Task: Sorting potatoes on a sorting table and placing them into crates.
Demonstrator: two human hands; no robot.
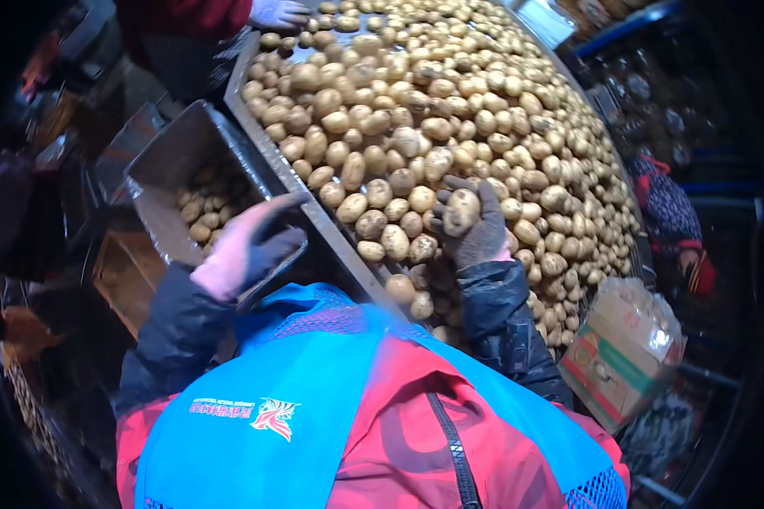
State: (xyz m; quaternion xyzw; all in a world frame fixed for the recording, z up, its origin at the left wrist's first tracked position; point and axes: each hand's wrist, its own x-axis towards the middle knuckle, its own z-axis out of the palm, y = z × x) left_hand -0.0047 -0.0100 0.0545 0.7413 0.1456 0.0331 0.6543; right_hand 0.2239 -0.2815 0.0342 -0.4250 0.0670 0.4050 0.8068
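Note:
Potatoes lie heaped on a sorting table with a metal rim. My right hand, in a dark-palmed glove, is palm up among them and holds one potato with dark spots. Blurred, my left hand in a pink and dark glove is left of the rim, above the near side of a lined box, fingers apart and nothing seen in it. Several smaller potatoes lie in that box.
Another person's gloved hand rests at the table's far left end. An open cardboard box stands at the left. A printed carton with plastic on top stands at the right of the table. Beyond the right edge, a patterned sleeve shows.

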